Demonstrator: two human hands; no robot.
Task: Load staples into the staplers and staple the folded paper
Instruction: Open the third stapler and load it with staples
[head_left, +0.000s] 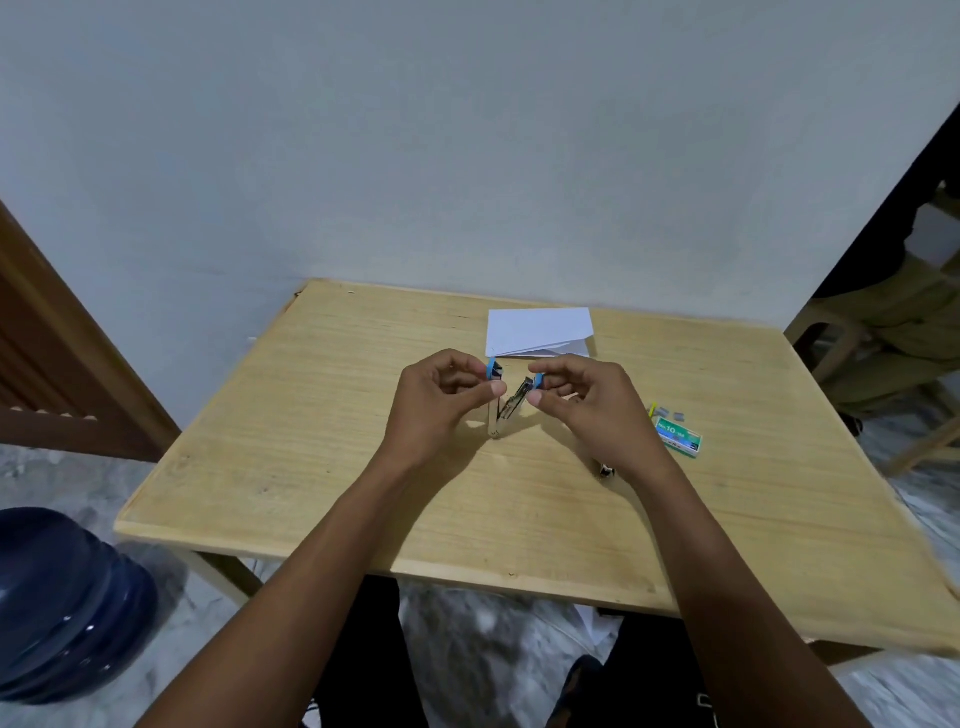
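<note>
A small stapler (506, 408) with blue end caps is spread open in a V above the middle of the wooden table (311, 415). My left hand (441, 400) pinches its left arm near the blue tip, and my right hand (592, 395) pinches its right arm. Just behind the stapler lies the folded white paper (540, 332). A green and white staple box (678, 437) sits to the right, with a few loose staple strips (670, 414) beside it. A second stapler (605, 470) shows partly from under my right wrist.
A grey wall rises right behind the table. A dark blue water jug (67, 608) stands on the floor at the left. A wooden door (57, 364) is at the far left, and a chair with someone's legs (893, 332) at the right.
</note>
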